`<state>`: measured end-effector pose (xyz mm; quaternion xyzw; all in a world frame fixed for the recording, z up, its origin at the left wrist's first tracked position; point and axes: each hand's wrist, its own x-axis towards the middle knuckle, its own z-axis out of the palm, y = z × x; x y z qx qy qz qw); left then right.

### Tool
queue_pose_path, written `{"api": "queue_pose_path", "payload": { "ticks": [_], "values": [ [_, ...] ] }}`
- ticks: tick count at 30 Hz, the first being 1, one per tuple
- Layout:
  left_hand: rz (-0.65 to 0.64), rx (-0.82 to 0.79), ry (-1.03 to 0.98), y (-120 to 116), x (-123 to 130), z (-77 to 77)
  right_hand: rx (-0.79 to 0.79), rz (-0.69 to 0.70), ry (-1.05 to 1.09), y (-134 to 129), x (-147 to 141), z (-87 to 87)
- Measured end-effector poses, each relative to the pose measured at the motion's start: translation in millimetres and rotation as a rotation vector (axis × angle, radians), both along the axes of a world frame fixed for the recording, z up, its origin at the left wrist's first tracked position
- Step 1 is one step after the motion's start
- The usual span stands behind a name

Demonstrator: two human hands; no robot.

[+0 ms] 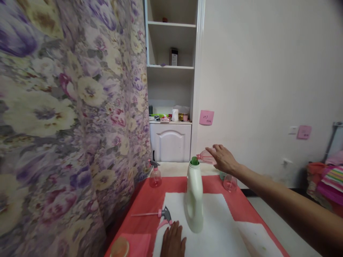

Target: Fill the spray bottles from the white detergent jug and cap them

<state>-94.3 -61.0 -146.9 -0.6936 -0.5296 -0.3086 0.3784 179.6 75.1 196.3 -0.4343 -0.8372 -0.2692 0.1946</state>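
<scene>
Red cloth lies on the table in my head view, where a pale green jug stands just beyond my left hand, whose fingers lie nearly straight, seemingly empty, beside a spray head. My right hand has its fingers curled round a clear pink bottle, tipped with its neck at the green funnel just left of them. I judge pouring the step in hand, calling next for a steady tilt over the funnel.

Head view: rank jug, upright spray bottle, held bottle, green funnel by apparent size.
1. Jug
2-3. Upright spray bottle, held bottle: unsure, right hand partly covers the latter
4. Green funnel, visible part only
</scene>
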Motion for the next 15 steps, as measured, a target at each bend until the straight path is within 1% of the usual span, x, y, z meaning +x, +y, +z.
{"api": "queue_pose_path", "payload": {
  "ticks": [6,15],
  "values": [
    [0.008,0.000,0.036,-2.0,0.4,1.0,0.010,0.005,-0.010,1.3,-1.3,-0.8],
    [0.009,-0.089,-0.005,0.4,-0.5,-6.1,0.021,0.011,-0.017,5.2,-2.9,-2.0]
  ]
}}
